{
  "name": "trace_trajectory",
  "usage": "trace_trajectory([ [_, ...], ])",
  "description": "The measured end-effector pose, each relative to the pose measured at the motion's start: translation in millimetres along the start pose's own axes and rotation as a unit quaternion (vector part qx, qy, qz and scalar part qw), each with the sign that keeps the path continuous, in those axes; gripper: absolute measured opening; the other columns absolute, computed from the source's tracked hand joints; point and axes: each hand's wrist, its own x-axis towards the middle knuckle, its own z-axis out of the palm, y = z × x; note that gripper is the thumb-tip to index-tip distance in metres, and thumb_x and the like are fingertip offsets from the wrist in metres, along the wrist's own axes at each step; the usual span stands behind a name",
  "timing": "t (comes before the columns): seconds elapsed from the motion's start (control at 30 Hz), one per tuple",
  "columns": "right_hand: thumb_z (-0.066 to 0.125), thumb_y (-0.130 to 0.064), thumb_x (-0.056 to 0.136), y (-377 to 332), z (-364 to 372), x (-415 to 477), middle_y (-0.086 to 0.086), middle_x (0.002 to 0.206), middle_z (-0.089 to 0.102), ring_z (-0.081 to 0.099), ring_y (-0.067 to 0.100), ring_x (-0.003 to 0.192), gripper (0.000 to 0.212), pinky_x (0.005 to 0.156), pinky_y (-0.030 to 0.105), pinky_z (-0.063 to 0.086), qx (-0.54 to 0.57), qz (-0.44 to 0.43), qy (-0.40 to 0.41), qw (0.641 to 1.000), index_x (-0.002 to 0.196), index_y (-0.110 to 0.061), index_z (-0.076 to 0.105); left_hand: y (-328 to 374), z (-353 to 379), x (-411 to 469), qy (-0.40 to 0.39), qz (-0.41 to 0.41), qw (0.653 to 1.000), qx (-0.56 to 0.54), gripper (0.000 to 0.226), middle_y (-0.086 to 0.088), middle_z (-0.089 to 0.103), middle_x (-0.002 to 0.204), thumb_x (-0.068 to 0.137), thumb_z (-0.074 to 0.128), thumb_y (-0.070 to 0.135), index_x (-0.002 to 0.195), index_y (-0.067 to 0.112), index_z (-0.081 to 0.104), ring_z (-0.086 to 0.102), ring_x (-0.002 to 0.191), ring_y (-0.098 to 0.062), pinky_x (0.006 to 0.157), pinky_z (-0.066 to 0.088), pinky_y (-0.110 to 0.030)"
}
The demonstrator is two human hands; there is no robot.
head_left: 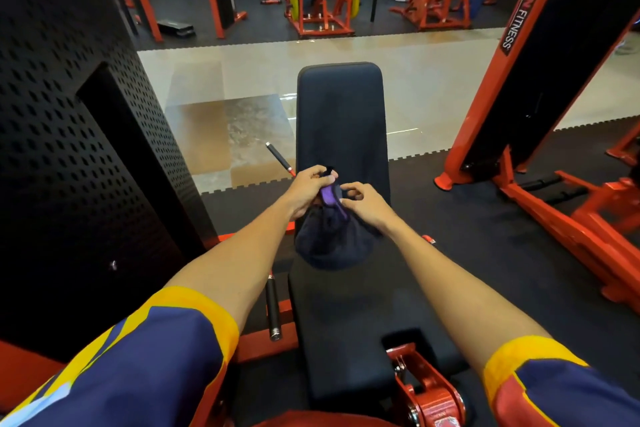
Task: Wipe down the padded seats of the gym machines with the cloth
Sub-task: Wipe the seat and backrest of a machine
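Observation:
A dark navy cloth with a purple edge (332,239) hangs bunched above the black padded bench. Both hands hold it at its top. My left hand (308,189) grips the upper corner, and my right hand (363,201) pinches the purple edge beside it. Below lies the long black back pad (341,114), stretching away from me. The black seat pad (346,322) lies nearer, under the hanging cloth. Neither pad touches the hands.
A black perforated weight-stack cover (69,132) stands close on the left. An orange machine frame (540,80) rises on the right with its base on the black mat. Black-gripped handles (273,308) flank the seat. Glossy tile floor (242,107) and more orange machines lie beyond.

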Motion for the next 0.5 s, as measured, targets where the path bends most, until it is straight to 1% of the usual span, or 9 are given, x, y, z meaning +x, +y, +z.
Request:
trace_trajectory([
  [0.07,0.072,-0.019,0.093,-12,-3,3,0.003,0.117,0.066,0.063,0.017,0.109,0.035,0.092,0.028,0.05,0.055,-0.03,-0.012,0.998,0.127,-0.016,0.064,10,-2,5,0.016,0.012,1.0,0.01,0.014,-0.004,0.066,0.09,0.098,0.058,-0.001,0.094,0.01,0.067,0.064,0.087,-0.017,0.08,0.055,-0.027],
  [0.13,0.071,-0.014,0.093,-18,-8,8,-0.001,0.104,0.065,0.063,0.012,0.094,0.039,0.083,0.026,0.052,0.076,-0.051,-0.015,0.996,0.13,-0.019,0.06,20,-7,6,0.016,0.006,1.0,0.007,0.018,-0.005,0.063,0.088,0.1,0.053,-0.003,0.094,0.011,0.064,0.063,0.083,-0.018,0.07,0.057,-0.026],
  [0.17,0.07,-0.011,0.094,-20,-11,12,-0.002,0.099,0.064,0.063,0.01,0.089,0.037,0.081,0.027,0.052,0.068,-0.059,-0.018,0.996,0.129,-0.022,0.062,26,-11,7,0.018,0.0,1.0,-0.004,0.022,-0.006,0.062,0.088,0.099,0.048,-0.005,0.094,0.01,0.063,0.062,0.081,-0.018,0.065,0.058,-0.026],
  [0.27,0.067,-0.013,0.093,-26,-15,23,-0.002,0.092,0.069,0.064,0.016,0.087,0.015,0.078,0.032,0.052,-0.007,-0.071,0.005,0.997,0.102,-0.024,0.072,38,-20,8,0.032,0.0,0.999,-0.03,0.034,-0.012,0.062,0.091,0.092,0.034,-0.013,0.101,0.005,0.062,0.063,0.083,-0.019,0.065,0.061,-0.026],
  [0.33,0.068,-0.019,0.091,-35,-22,26,-0.002,0.089,0.068,0.062,0.015,0.084,0.004,0.075,0.027,0.046,-0.013,-0.055,0.065,0.996,0.093,-0.023,0.069,42,-27,10,0.039,0.017,0.999,0.021,0.031,-0.011,0.062,0.092,0.093,0.041,-0.016,0.108,0.004,0.059,0.063,0.082,-0.016,0.062,0.058,-0.02],
  [0.37,0.07,-0.024,0.089,-40,-27,27,-0.002,0.086,0.067,0.06,0.014,0.08,0.003,0.071,0.028,0.044,-0.007,-0.049,0.098,0.994,0.088,-0.023,0.067,44,-31,10,0.042,0.027,0.997,0.064,0.028,-0.01,0.062,0.089,0.092,0.05,-0.017,0.108,0.004,0.059,0.063,0.079,-0.015,0.059,0.054,-0.015],
  [0.4,0.071,-0.029,0.088,-43,-31,30,-0.002,0.083,0.066,0.059,0.015,0.078,0.011,0.069,0.03,0.042,0.0,-0.04,0.124,0.992,0.082,-0.023,0.064,44,-36,11,0.045,0.028,0.993,0.11,0.024,-0.009,0.062,0.085,0.09,0.06,-0.014,0.104,0.006,0.06,0.062,0.073,-0.014,0.055,0.05,-0.012],
  [0.47,0.067,-0.035,0.089,-47,-40,36,0.004,0.083,0.066,0.06,0.025,0.081,0.022,0.07,0.034,0.042,0.008,-0.014,0.165,0.986,0.076,-0.02,0.059,45,-46,11,0.093,0.026,0.976,0.193,0.012,-0.005,0.064,0.076,0.088,0.074,0.003,0.095,0.008,0.066,0.057,0.064,-0.012,0.047,0.042,-0.01],
  [0.5,0.064,-0.035,0.091,-50,-45,39,0.008,0.088,0.067,0.06,0.031,0.087,0.023,0.073,0.036,0.043,0.015,0.003,0.185,0.983,0.078,-0.016,0.06,45,-51,11,0.132,0.023,0.968,0.214,0.01,-0.005,0.066,0.078,0.089,0.075,0.013,0.095,0.007,0.069,0.058,0.065,-0.014,0.048,0.042,-0.012],
])
